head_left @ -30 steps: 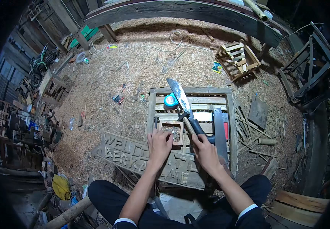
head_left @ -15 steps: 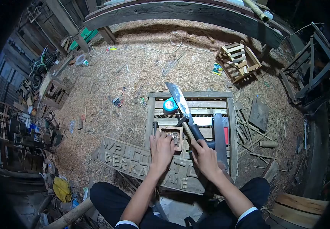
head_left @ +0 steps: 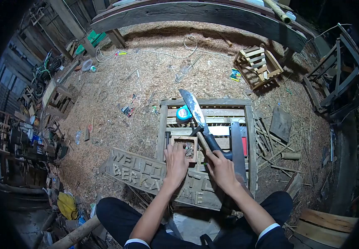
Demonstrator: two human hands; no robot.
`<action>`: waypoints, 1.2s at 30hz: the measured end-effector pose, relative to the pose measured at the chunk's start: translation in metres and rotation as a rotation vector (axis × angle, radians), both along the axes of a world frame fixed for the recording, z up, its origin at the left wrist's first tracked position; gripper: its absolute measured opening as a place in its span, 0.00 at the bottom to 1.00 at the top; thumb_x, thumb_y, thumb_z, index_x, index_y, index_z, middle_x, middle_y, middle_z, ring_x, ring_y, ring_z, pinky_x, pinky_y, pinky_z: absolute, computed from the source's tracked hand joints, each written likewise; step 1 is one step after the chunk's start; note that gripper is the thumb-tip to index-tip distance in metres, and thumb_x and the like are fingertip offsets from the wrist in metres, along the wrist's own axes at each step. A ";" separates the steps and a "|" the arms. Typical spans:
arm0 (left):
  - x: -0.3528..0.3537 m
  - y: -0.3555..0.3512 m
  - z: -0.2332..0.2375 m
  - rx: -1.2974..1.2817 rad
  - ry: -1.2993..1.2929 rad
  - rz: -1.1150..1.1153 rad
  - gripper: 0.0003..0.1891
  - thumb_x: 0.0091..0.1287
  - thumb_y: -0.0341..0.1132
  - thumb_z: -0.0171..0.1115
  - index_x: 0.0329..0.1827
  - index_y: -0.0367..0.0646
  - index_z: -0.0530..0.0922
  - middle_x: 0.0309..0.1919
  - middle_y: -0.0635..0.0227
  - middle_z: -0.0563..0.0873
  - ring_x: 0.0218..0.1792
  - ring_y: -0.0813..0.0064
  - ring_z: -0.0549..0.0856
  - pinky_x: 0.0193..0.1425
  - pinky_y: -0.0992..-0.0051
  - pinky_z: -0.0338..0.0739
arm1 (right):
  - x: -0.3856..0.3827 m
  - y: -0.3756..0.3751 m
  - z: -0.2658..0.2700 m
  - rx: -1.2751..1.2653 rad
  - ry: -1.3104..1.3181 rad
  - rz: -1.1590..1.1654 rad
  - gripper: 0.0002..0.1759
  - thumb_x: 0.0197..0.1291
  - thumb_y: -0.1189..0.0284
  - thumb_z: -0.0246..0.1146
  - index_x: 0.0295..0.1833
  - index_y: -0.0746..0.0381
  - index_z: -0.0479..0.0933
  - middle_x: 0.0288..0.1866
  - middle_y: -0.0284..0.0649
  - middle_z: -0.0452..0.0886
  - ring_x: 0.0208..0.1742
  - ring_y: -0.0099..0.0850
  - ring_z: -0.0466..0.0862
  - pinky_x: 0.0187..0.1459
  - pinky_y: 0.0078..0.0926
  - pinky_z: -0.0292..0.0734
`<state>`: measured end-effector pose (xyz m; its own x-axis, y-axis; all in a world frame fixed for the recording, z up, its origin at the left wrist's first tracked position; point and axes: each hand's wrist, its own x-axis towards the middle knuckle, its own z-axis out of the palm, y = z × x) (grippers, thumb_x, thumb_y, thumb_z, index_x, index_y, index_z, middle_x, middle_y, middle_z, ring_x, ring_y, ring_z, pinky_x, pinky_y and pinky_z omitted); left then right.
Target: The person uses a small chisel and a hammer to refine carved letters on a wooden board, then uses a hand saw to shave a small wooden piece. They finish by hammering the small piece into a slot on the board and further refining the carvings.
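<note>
My left hand (head_left: 176,166) lies at the left edge of a small wooden box (head_left: 194,159), fingers stretched forward and slightly apart. Small dark and metallic pieces, too small to name, lie inside the box. Just beyond the fingertips is a dark tool with a flat round end (head_left: 168,135); its lower part is hidden. My right hand (head_left: 222,171) is closed around the wooden handle of a hammer (head_left: 202,141), its dark head pointing away from me. Beside the hammer lies a large knife (head_left: 194,110) with a black handle, and right of that a handsaw (head_left: 238,145).
A slatted wooden table (head_left: 249,116) bears the tools and a blue tape measure (head_left: 183,113). A board with raised letters (head_left: 146,171) leans at its near side. Beyond are a wooden crate (head_left: 271,62), a long beam (head_left: 196,14) and wood shavings on the ground.
My left hand has shifted slightly, and more of the box's contents show. My right hand stays on the hammer handle, almost unmoved.
</note>
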<state>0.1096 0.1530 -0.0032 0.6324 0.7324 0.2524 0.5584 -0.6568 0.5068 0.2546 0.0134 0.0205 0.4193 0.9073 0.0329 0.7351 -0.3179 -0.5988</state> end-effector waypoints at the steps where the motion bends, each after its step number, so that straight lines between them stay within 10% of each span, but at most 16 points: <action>1: -0.001 0.000 -0.002 0.000 0.001 -0.001 0.13 0.63 0.23 0.67 0.51 0.36 0.83 0.45 0.52 0.85 0.52 0.49 0.78 0.58 0.51 0.69 | 0.000 0.000 0.000 -0.012 -0.004 0.001 0.26 0.66 0.74 0.69 0.69 0.58 0.78 0.58 0.50 0.84 0.42 0.57 0.89 0.45 0.56 0.85; 15: -0.015 -0.012 0.028 -0.349 -0.190 -0.075 0.04 0.76 0.25 0.62 0.48 0.34 0.82 0.38 0.48 0.89 0.41 0.47 0.89 0.47 0.57 0.81 | -0.008 0.007 -0.001 -0.057 -0.110 0.029 0.37 0.58 0.82 0.67 0.75 0.60 0.73 0.53 0.52 0.83 0.42 0.56 0.90 0.42 0.57 0.85; 21: -0.036 -0.019 0.034 -0.461 -0.196 -0.160 0.08 0.75 0.25 0.66 0.54 0.31 0.84 0.40 0.55 0.93 0.46 0.67 0.95 0.50 0.69 0.87 | -0.013 0.006 -0.006 0.101 0.001 -0.056 0.32 0.70 0.77 0.62 0.79 0.57 0.69 0.53 0.55 0.82 0.42 0.62 0.88 0.42 0.61 0.83; 29: -0.061 -0.043 0.057 -0.542 -0.271 -0.152 0.07 0.73 0.30 0.71 0.49 0.37 0.90 0.46 0.59 0.93 0.44 0.69 0.91 0.51 0.69 0.84 | -0.030 -0.012 0.044 0.382 0.164 -0.158 0.37 0.73 0.71 0.60 0.85 0.62 0.61 0.65 0.62 0.81 0.55 0.65 0.86 0.56 0.55 0.83; 32: -0.066 -0.049 0.053 -0.014 -0.312 -0.192 0.08 0.70 0.30 0.73 0.49 0.40 0.90 0.45 0.62 0.91 0.48 0.65 0.87 0.59 0.67 0.79 | -0.038 -0.027 0.050 0.391 0.209 -0.125 0.36 0.73 0.75 0.61 0.85 0.65 0.62 0.68 0.63 0.81 0.64 0.56 0.86 0.66 0.46 0.79; 36: -0.068 -0.040 0.053 -0.337 -0.396 0.021 0.08 0.71 0.29 0.72 0.50 0.37 0.90 0.42 0.62 0.92 0.45 0.71 0.89 0.56 0.71 0.80 | -0.043 -0.049 0.044 0.388 0.266 -0.102 0.38 0.73 0.75 0.62 0.86 0.61 0.61 0.64 0.63 0.82 0.63 0.61 0.83 0.65 0.49 0.78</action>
<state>0.0420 0.1129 0.0494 0.5209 0.8256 0.2171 0.2924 -0.4115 0.8632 0.2121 -0.0357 0.0644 0.5454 0.8029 0.2406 0.5172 -0.0965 -0.8504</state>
